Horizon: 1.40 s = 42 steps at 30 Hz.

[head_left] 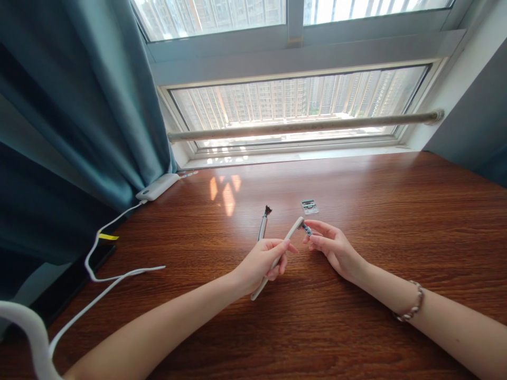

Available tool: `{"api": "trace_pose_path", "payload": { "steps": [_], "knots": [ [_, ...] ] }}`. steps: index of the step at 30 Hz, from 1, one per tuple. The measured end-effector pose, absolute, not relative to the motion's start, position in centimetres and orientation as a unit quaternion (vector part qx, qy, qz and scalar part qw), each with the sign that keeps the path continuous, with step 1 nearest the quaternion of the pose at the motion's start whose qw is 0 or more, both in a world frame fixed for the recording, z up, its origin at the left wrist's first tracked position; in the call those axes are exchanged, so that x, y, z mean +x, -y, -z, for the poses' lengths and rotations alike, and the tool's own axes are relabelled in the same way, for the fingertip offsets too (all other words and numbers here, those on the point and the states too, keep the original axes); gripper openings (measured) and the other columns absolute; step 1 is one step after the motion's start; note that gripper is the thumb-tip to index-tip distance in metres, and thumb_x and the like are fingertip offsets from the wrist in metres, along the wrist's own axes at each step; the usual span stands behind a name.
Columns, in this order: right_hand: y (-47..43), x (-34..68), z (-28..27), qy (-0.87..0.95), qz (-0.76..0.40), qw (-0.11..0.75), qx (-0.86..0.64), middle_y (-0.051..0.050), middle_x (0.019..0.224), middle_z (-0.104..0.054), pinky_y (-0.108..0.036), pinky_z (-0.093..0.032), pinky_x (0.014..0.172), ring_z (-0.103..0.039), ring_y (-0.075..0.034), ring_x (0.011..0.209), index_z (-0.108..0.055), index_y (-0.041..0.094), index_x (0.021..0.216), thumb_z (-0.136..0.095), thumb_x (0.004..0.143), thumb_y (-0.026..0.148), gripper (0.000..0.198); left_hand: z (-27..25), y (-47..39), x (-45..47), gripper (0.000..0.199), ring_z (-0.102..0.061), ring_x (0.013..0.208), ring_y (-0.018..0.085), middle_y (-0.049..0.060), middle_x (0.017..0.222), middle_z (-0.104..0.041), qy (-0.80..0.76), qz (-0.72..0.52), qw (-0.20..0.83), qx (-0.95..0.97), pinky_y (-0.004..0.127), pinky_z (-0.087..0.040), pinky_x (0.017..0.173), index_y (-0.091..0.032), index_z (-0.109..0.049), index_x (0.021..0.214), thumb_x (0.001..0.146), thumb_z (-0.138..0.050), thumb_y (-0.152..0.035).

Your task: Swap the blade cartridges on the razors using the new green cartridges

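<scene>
My left hand is closed round the handle of a white toothbrush, which slants up to the right. Thumb and fingers of my right hand pinch a small dark-and-silver razor blade head, right against the brush's head. Just behind my left hand lies a silver razor handle with a black top end; its lower part is hidden by the hand. Beyond my right hand, a small clear plastic case with a dark strip rests flat on the wooden table.
At the back left, a white power bank sits by the blue curtain, with a white cable running from it. A flat black object with a yellow tab lies along the left edge. A window with a rail bounds the back.
</scene>
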State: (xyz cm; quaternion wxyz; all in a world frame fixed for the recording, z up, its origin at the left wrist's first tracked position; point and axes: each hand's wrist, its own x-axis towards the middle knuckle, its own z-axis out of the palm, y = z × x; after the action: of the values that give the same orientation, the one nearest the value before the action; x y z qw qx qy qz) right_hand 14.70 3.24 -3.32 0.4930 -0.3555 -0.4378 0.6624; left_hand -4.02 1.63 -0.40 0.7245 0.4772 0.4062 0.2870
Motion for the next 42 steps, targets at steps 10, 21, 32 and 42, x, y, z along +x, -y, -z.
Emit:
{"api": "trace_pose_path", "payload": {
  "steps": [10, 21, 32, 42],
  "knots": [
    [-3.3, 14.8, 3.1, 0.398, -0.698, 0.491, -0.336, -0.006, 0.100, -0.061, -0.023, -0.040, 0.066, -0.055, -0.011, 0.076, -0.061, 0.020, 0.104, -0.065, 0.070, 0.025, 0.035, 0.8, -1.9, -4.2, 0.034, -0.023, 0.032, 0.002, -0.004, 0.047, -0.045, -0.391, -0.320, 0.735, 0.453, 0.019, -0.010, 0.035, -0.012, -0.058, 0.089, 0.080, -0.047, -0.043],
    [-4.2, 15.1, 3.9, 0.333, -0.735, 0.498, -0.319, -0.003, 0.086, -0.064, -0.020, -0.041, 0.068, -0.055, -0.007, 0.069, -0.065, 0.019, 0.094, -0.064, 0.072, 0.025, 0.023, 0.6, -2.1, -4.1, 0.028, -0.022, 0.031, 0.001, -0.004, 0.048, -0.044, -0.377, -0.363, 0.755, 0.396, 0.018, -0.009, 0.035, -0.011, -0.056, 0.086, 0.081, -0.047, -0.038],
    [-3.2, 14.7, 3.8, 0.560, -0.609, 0.444, -0.345, -0.004, 0.079, -0.062, -0.024, -0.040, 0.067, -0.050, -0.010, 0.069, -0.064, 0.017, 0.098, -0.057, 0.077, 0.031, 0.026, 1.1, -2.1, -3.9, 0.021, -0.020, 0.031, 0.000, -0.007, 0.045, -0.041, -0.403, -0.367, 0.727, 0.417, 0.017, -0.008, 0.034, -0.014, -0.046, 0.074, 0.076, -0.057, -0.032],
    [-2.7, 14.6, 3.6, 0.717, -0.439, 0.408, -0.356, -0.006, 0.090, -0.062, -0.025, -0.046, 0.067, -0.057, -0.013, 0.076, -0.057, 0.018, 0.106, -0.051, 0.080, 0.027, 0.028, 0.5, -2.0, -3.7, 0.021, -0.028, 0.037, 0.003, -0.006, 0.045, -0.041, -0.426, -0.352, 0.644, 0.529, 0.016, -0.016, 0.035, -0.014, -0.045, 0.068, 0.078, -0.052, -0.031]
  ]
}}
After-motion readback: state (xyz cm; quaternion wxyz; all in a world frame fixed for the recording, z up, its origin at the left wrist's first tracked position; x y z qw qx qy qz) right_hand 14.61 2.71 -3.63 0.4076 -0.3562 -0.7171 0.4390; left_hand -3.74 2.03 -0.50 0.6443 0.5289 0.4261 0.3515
